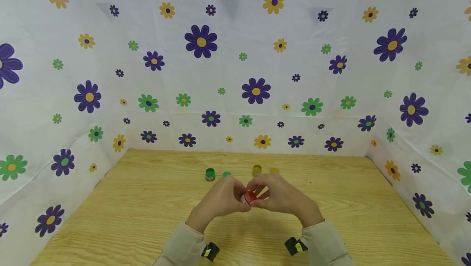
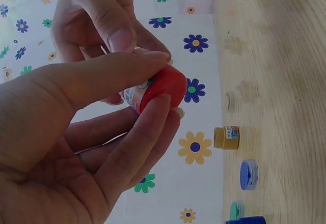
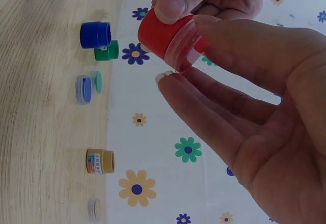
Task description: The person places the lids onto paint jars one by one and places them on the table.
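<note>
1. The red jar [image 3: 159, 34] was above the table [image 1: 147, 209].
2. The left hand [image 1: 220, 197] grasped its body with fingers; the right hand [image 1: 282, 197] pinched its clear lid [image 3: 180, 46].
3. Probably it was light and stiff, best held by the sides.

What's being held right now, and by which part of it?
A small red jar, held at both ends: the left grip is on its body, the right grip on its clear lid.
</note>
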The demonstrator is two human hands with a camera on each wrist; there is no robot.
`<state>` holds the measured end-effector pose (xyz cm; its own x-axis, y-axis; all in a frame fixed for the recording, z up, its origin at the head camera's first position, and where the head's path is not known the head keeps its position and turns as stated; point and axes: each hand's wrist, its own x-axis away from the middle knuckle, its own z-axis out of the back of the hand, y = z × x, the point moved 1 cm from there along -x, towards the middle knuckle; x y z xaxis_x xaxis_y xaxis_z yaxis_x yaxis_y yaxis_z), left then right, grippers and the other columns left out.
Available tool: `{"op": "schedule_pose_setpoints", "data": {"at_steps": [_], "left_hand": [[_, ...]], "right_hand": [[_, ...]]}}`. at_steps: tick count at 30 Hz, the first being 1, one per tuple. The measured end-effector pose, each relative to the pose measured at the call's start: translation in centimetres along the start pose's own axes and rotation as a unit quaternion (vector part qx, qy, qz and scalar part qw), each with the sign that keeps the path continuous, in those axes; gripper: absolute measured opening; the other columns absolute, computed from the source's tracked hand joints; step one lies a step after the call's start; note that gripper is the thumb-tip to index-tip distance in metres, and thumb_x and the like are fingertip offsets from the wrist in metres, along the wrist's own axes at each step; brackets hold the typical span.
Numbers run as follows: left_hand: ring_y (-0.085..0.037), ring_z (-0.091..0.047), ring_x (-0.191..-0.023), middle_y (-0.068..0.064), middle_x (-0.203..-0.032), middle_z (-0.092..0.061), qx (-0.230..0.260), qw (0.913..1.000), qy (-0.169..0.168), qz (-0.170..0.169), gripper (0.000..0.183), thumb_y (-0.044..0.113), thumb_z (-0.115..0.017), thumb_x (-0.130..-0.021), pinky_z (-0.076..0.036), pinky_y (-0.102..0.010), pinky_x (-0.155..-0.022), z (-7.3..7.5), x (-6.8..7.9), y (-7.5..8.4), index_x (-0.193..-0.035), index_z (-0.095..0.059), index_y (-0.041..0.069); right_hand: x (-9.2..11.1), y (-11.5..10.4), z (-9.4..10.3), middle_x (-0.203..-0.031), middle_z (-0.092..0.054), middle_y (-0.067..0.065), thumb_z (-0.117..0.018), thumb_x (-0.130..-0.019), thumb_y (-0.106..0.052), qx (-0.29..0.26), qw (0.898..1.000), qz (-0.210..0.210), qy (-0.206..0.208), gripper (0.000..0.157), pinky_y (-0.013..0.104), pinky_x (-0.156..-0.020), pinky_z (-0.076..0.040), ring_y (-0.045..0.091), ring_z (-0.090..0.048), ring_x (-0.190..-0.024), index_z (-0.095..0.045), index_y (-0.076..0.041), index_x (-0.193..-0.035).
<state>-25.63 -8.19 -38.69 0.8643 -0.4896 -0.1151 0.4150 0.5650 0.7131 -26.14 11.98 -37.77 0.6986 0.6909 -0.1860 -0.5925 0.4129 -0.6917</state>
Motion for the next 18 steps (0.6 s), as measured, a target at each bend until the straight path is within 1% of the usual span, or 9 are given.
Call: {"op": "schedule_pose_setpoints", "data": {"at_steps": [3, 6, 9, 13, 14, 16, 18], "left_hand": [[-0.009, -0.065, -0.073, -0.001, -0.084, -0.075, -0.002, 0.9999, 0.009, 0.01, 0.019, 0.01, -0.088, -0.078, -0.057, -0.026, -0.068, 0.2, 0.0, -0.2, -0.094, -0.078, 0.004], [-0.01, -0.066, -0.076, -0.001, -0.086, -0.075, -0.004, 0.9997, 0.017, 0.017, 0.02, 0.01, -0.088, -0.078, -0.057, -0.029, -0.071, 0.3, -0.1, -0.5, -0.095, -0.078, 0.006], [-0.013, -0.068, -0.082, -0.003, -0.092, -0.076, -0.011, 0.9995, 0.022, 0.018, 0.026, 0.011, -0.088, -0.079, -0.059, -0.033, -0.076, 0.3, -0.2, -0.9, -0.102, -0.077, 0.004], [-0.018, -0.07, -0.09, -0.007, -0.099, -0.077, -0.018, 0.9993, 0.024, 0.022, 0.033, 0.011, -0.087, -0.08, -0.06, -0.04, -0.083, 0.1, -0.3, -1.7, -0.109, -0.076, 0.001], [-0.019, -0.069, -0.09, -0.007, -0.1, -0.077, -0.02, 0.9991, 0.025, 0.026, 0.032, 0.01, -0.088, -0.08, -0.06, -0.04, -0.084, 0.1, -0.3, -1.9, -0.109, -0.076, 0.001], [-0.018, -0.068, -0.087, -0.006, -0.096, -0.077, -0.024, 0.9989, 0.026, 0.031, 0.027, 0.007, -0.088, -0.079, -0.059, -0.04, -0.082, 0.1, -0.4, -2.3, -0.102, -0.077, 0.002], [-0.016, -0.065, -0.083, -0.005, -0.091, -0.076, -0.03, 0.9986, 0.026, 0.034, 0.023, 0.005, -0.089, -0.076, -0.058, -0.038, -0.08, 0.0, -0.5, -2.7, -0.096, -0.077, 0.003]], "right_hand": [[0.1, 0.0, 0.1, -0.116, -0.072, 0.011, -0.077, -0.092, -0.006, 0.015, 1.0, -0.01, 0.005, 0.028, 0.029, -0.082, -0.063, 0.028, -0.072, -0.103, -0.069, -0.004, -0.119], [0.2, 0.0, 0.3, -0.121, -0.07, 0.013, -0.075, -0.093, -0.008, 0.027, 0.999, -0.016, 0.008, 0.031, 0.029, -0.083, -0.062, 0.033, -0.07, -0.106, -0.067, -0.003, -0.123], [0.3, 0.0, 0.4, -0.122, -0.069, 0.015, -0.074, -0.094, -0.008, 0.038, 0.999, -0.017, 0.008, 0.031, 0.029, -0.085, -0.062, 0.033, -0.069, -0.107, -0.066, -0.002, -0.124], [0.3, -0.1, 0.5, -0.123, -0.069, 0.015, -0.073, -0.095, -0.009, 0.048, 0.999, -0.018, 0.013, 0.031, 0.036, -0.088, -0.062, 0.031, -0.07, -0.107, -0.066, -0.003, -0.125], [0.4, -0.1, 0.5, -0.123, -0.069, 0.015, -0.073, -0.095, -0.009, 0.048, 0.999, -0.018, 0.014, 0.032, 0.038, -0.088, -0.062, 0.032, -0.07, -0.107, -0.066, -0.003, -0.125], [0.4, -0.1, 0.5, -0.123, -0.069, 0.014, -0.073, -0.095, -0.009, 0.05, 0.998, -0.018, 0.017, 0.032, 0.041, -0.088, -0.062, 0.033, -0.071, -0.107, -0.066, -0.004, -0.126], [0.4, 0.0, 0.6, -0.124, -0.07, 0.014, -0.073, -0.095, -0.009, 0.05, 0.998, -0.018, 0.018, 0.032, 0.04, -0.089, -0.062, 0.033, -0.071, -0.106, -0.066, -0.004, -0.126]]}}
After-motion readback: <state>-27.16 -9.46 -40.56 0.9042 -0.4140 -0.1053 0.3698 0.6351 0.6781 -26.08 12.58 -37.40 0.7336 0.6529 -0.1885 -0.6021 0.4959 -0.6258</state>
